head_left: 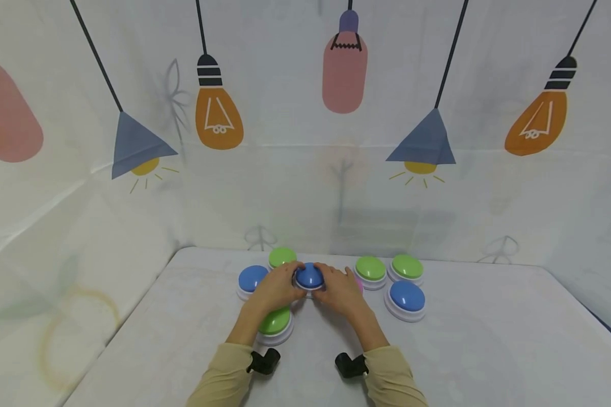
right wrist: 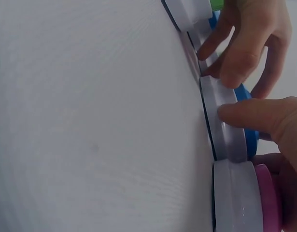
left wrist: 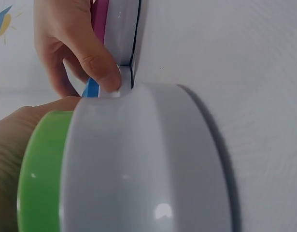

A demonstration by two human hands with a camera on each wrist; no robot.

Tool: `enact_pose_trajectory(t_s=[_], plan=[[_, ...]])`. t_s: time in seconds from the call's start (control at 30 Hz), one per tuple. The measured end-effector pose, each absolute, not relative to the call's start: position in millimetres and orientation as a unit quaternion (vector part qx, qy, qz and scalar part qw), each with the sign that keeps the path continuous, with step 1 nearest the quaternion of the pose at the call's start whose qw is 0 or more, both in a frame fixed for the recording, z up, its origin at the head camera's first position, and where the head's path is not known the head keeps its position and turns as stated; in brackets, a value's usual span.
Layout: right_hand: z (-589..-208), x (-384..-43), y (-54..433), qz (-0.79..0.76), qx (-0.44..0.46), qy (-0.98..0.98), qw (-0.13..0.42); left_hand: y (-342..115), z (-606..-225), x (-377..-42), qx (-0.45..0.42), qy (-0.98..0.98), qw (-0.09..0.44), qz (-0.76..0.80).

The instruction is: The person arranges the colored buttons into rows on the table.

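A blue push button on a round white base sits at the middle of the group on the table. From its left side my left hand grips it, thumb at the near edge and fingers toward the back. My right hand holds the same button from the right, with the thumb against the white base in the right wrist view. A pink button stands right beside it, mostly covered by my right hand. Under my left wrist lies a green button, large in the left wrist view.
On the left stand another blue button and a green button. To the right are two green buttons and a blue button. The white table meets a printed cloth backdrop behind.
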State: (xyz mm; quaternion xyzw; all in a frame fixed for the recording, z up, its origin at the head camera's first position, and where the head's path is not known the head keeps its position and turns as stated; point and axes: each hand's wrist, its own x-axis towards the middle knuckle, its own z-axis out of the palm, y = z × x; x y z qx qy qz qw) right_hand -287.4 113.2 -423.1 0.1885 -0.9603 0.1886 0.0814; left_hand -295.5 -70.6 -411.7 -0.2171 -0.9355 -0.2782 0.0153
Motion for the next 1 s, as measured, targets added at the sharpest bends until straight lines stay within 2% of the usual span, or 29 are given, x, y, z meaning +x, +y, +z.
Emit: enact_pose_trajectory(t_s=[0.57, 1.0], plan=[[-424.9, -284.4, 109.9, 0.171, 0.186, -0.961, 0.111, -66.1, -417.0, -294.2, -0.23, -0.941, 0.065, -0.241], [-425.8, -285.0, 110.0, 0.184, 0.188, -0.958, 0.111, -66.4, -419.7, -295.4, -0.219, -0.941, 0.066, -0.248]])
